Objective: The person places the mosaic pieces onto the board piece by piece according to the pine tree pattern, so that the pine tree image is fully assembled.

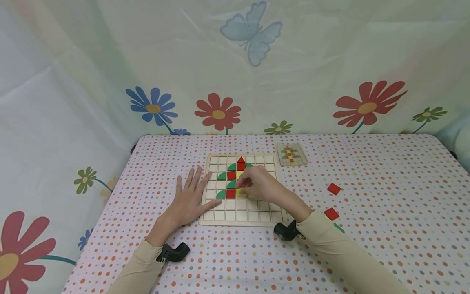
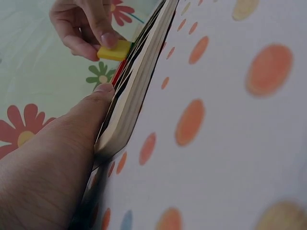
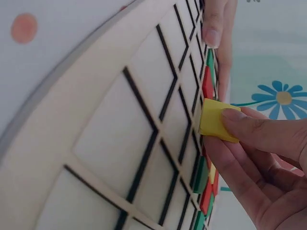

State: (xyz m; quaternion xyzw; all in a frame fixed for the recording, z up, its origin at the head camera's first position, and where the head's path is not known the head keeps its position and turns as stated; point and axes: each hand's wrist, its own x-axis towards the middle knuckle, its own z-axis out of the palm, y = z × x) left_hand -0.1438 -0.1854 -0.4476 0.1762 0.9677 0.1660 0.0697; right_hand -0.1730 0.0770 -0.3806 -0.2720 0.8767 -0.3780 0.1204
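Observation:
My right hand (image 1: 262, 184) pinches a yellow square tile (image 3: 214, 120) between thumb and fingers over the wooden grid board (image 1: 240, 223). In the right wrist view the tile stands tilted against the grid, beside a red tile (image 3: 207, 82). My left hand (image 1: 188, 203) lies with fingers spread at the board's left edge, its thumb (image 2: 100, 96) touching the rim. Red squares, green quarter-round tiles (image 1: 222, 194) and a red triangle (image 1: 241, 160) sit in the grid's middle columns. My right hand hides part of this pattern.
A small card (image 1: 292, 154) picturing a tree of coloured tiles lies behind the board at right. Two loose red tiles (image 1: 334, 188) lie on the dotted tablecloth (image 1: 396, 204) to the right. A green piece (image 1: 339, 228) is partly hidden by the right sleeve.

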